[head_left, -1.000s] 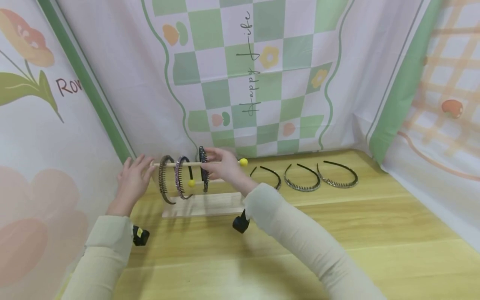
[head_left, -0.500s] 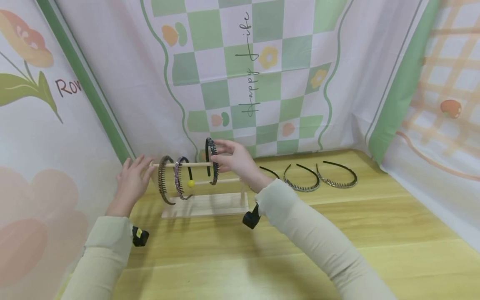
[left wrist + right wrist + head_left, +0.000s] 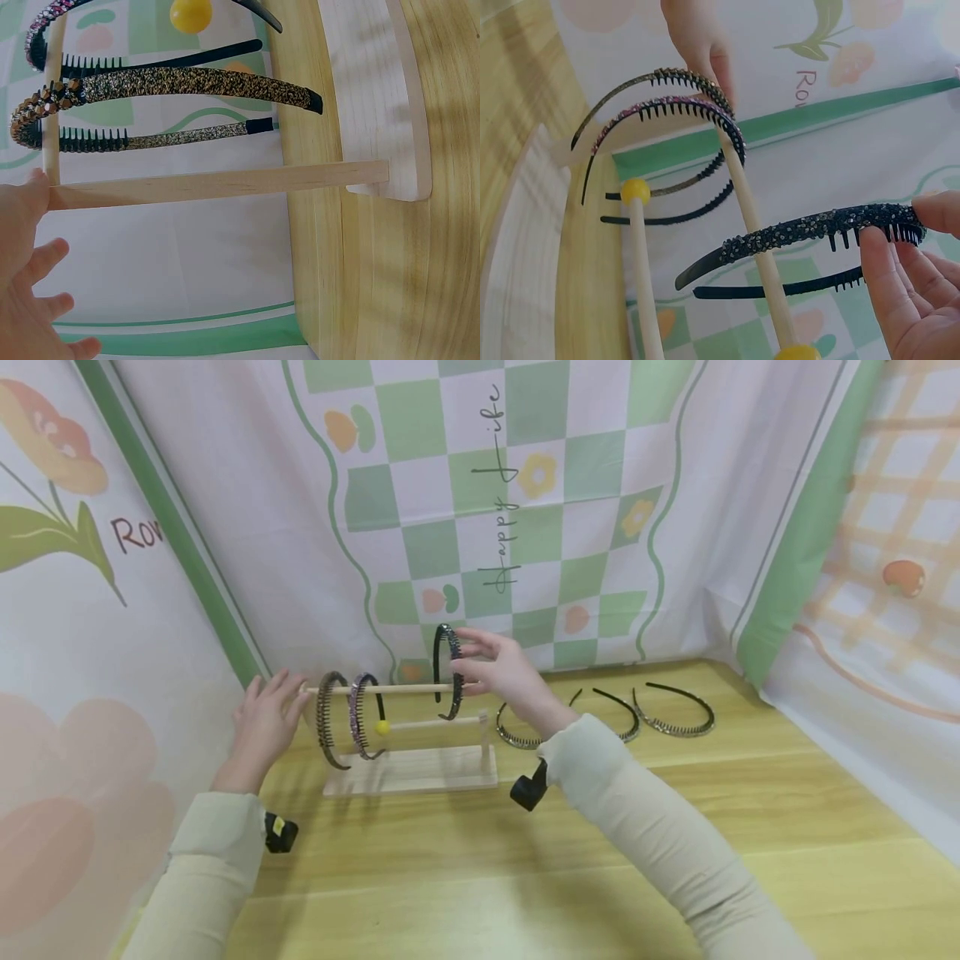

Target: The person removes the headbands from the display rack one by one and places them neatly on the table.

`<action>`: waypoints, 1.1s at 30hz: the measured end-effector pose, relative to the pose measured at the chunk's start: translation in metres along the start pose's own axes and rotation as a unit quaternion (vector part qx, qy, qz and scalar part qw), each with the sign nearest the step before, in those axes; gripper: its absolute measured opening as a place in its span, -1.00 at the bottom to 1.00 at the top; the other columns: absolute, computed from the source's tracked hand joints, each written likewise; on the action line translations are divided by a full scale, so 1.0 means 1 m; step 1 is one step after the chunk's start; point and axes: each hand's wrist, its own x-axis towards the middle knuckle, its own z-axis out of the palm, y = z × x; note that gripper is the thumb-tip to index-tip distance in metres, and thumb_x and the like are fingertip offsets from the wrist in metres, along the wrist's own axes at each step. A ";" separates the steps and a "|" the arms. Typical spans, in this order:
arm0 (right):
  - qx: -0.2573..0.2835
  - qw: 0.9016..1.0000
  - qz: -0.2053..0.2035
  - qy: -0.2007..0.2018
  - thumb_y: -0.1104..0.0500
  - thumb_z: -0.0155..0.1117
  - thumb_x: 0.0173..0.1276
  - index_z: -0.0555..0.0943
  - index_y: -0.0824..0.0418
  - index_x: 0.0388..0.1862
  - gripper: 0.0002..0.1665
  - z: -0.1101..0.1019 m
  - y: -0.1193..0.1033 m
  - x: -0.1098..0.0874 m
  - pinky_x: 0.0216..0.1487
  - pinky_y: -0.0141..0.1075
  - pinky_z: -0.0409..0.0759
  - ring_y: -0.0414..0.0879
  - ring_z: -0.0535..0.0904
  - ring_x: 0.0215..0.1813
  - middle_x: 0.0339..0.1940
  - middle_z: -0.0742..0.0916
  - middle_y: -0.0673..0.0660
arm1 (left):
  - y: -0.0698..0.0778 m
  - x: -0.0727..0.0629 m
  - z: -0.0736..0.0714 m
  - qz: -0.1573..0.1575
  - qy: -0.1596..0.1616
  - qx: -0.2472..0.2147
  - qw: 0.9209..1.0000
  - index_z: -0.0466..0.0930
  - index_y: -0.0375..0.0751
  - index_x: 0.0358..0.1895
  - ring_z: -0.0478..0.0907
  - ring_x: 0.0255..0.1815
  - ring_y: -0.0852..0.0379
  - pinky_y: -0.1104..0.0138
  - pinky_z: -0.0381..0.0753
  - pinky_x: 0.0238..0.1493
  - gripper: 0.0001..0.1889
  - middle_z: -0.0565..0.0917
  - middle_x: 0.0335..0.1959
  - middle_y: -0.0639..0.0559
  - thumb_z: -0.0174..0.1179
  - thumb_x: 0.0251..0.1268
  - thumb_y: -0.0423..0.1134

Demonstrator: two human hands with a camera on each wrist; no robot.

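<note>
My right hand (image 3: pixel 513 685) pinches a black glittery toothed headband (image 3: pixel 802 231) at its arched top, thumb and fingers on either side. The headband's two arms straddle the stand's upper rod (image 3: pixel 401 691) near its right end. At the rod's other end, my left hand (image 3: pixel 266 722) touches the top of the wooden post (image 3: pixel 210 184), its other fingers spread. Between the hands, a brown-gold headband (image 3: pixel 195 81) and a pink-purple one (image 3: pixel 356 714) hang over the same rod. A yellow ball (image 3: pixel 797 352) caps the upper rod; my right hand hides it in the head view.
The stand's pale base (image 3: pixel 412 770) rests on the wood-grain table (image 3: pixel 465 877). A lower rod ends in another yellow ball (image 3: pixel 382 727). Three headbands lie to the right: one (image 3: pixel 517 743) partly behind my right hand, another (image 3: pixel 628 710), and a third (image 3: pixel 693 729). Patterned curtains (image 3: pixel 600 527) enclose the table.
My right hand has moved right and up, carrying the black headband along the upper rod away from the other two. The left hand has stayed at the post.
</note>
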 end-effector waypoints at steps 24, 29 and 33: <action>-0.045 0.999 -0.002 -0.009 0.28 0.22 0.27 0.21 0.17 0.38 -0.28 -0.056 -0.001 -0.023 -0.07 -0.10 0.58 0.14 0.50 0.02 0.09 0.50 0.23 | 0.000 0.000 0.001 0.004 0.003 -0.005 1.000 0.23 -0.22 0.31 -0.25 0.35 -0.45 -0.41 -0.29 0.11 -0.49 0.04 0.39 -0.32 -0.21 0.46 0.02; -0.072 0.997 0.001 -0.011 0.27 0.23 0.27 0.20 0.18 0.38 -0.29 -0.066 0.000 -0.029 -0.08 -0.10 0.58 0.16 0.49 0.05 0.15 0.48 0.23 | 0.001 0.001 0.001 0.004 0.002 -0.005 1.000 0.23 -0.23 0.31 -0.25 0.35 -0.45 -0.41 -0.28 0.11 -0.49 0.04 0.39 -0.32 -0.21 0.46 0.02; -0.098 0.995 0.007 -0.018 0.25 0.23 0.27 0.24 0.19 0.35 -0.31 -0.074 0.003 -0.033 -0.10 -0.16 0.59 0.16 0.48 0.09 0.21 0.45 0.24 | 0.000 0.000 0.001 0.005 0.003 -0.006 1.000 0.23 -0.24 0.31 -0.25 0.34 -0.46 -0.42 -0.28 0.10 -0.49 0.04 0.39 -0.32 -0.22 0.46 0.01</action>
